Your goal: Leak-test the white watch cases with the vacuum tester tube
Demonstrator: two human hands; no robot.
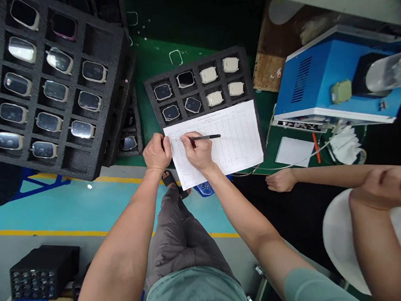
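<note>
My right hand [199, 153] is closed around a black pen [210, 136], its tip side over the upper left part of a printed table sheet [222, 151]. The sheet lies across the lower part of a black foam tray [195, 60] that holds several watch-like cases, some with dark faces [185, 79] and some cream-coloured [209, 75]. My left hand [157, 152] rests at the sheet's left edge with its fingers curled in; whatever may be between them is hidden.
Stacked foam trays [111, 111] of watch cases fill the left. A blue machine [307, 83] stands at right, near white paper [294, 152] and a red pen [316, 148]. Another person's hand [281, 180] and arms are at the right. A thin white frame [175, 57] lies behind the tray.
</note>
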